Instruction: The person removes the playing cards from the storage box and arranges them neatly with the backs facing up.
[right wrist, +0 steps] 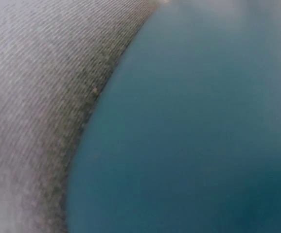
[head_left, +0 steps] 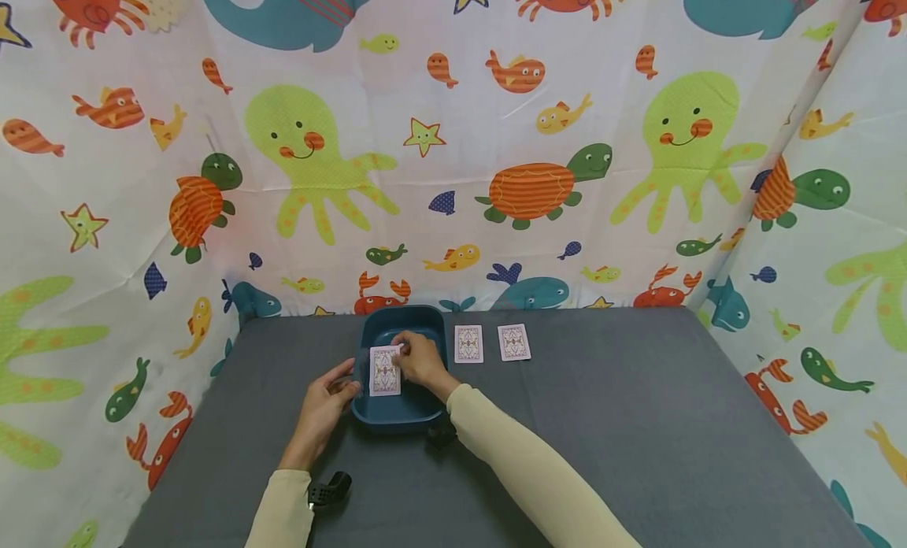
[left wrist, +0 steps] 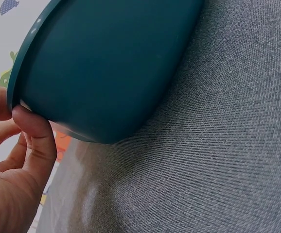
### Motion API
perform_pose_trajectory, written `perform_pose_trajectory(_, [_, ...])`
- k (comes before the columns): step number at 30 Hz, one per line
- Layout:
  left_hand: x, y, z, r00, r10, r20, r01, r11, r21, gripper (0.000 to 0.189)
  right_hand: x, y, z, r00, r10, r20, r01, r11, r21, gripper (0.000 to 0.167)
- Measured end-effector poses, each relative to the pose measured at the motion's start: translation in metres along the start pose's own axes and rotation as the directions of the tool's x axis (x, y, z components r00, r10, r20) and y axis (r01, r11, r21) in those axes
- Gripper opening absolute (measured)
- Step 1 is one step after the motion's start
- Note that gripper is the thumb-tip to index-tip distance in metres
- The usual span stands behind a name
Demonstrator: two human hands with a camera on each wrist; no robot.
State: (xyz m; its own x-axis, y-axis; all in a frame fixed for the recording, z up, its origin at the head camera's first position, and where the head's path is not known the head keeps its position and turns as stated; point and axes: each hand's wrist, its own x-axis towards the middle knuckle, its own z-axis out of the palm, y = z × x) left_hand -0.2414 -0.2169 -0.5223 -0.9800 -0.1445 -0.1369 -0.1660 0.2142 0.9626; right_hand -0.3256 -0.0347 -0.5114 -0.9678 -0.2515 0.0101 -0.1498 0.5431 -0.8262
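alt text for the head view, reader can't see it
A person's right hand pinches a patterned card in or just above a blue tray, while the left hand grips its rim. Two similar cards lie right of the tray on a gray tabletop, before sea-animal cloth.

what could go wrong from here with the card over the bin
The grip of the right hand is at one edge of the card, so the card might slip or swing. The left hand pinches the blue bin by its rim, so a tug could tilt or drag it. Pulling back rightward, the right hand might brush the nearest loose card.
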Motion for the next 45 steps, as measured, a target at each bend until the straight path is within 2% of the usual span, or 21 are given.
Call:
perform_pose_trajectory(7, [-0.001, 0.001, -0.001, 1.000, -0.008, -0.002, 0.008, 1.000, 0.008, 0.049, -0.005, -0.004, -0.003, 0.999, 0.019, -0.047, -0.014, 0.994, 0.107, 0.018])
perform_pose_trajectory(14, [0.001, 0.001, 0.000, 1.000, -0.003, 0.000, 0.003, 1.000, 0.007, 0.049, -0.007, -0.007, -0.008, 0.993, -0.001, -0.117, 0.018, 0.989, 0.147, 0.019])
perform_pose_trajectory(24, [0.000, 0.001, 0.001, 1.000, 0.001, 0.007, -0.001, 1.000, 0.000, 0.050, -0.018, -0.021, -0.026, 0.993, -0.009, -0.119, 0.040, 0.964, 0.261, 0.019])
perform_pose_trajectory(29, [0.000, 0.001, -0.001, 1.000, 0.010, 0.010, -0.010, 1.000, 0.002, 0.050, -0.027, -0.025, -0.034, 0.992, 0.004, -0.127, 0.032, 0.961, 0.273, 0.019])
perform_pose_trajectory(37, [-0.001, 0.000, -0.001, 1.000, 0.013, 0.010, -0.013, 1.000, -0.013, 0.051, -0.043, -0.020, -0.049, 0.991, -0.017, -0.136, 0.057, 0.951, 0.303, 0.020])
perform_pose_trajectory(45, [-0.003, 0.002, -0.001, 1.000, 0.019, 0.010, -0.019, 0.999, -0.026, 0.051, -0.051, -0.004, -0.067, 0.992, 0.003, -0.123, 0.041, 0.934, 0.355, 0.020])
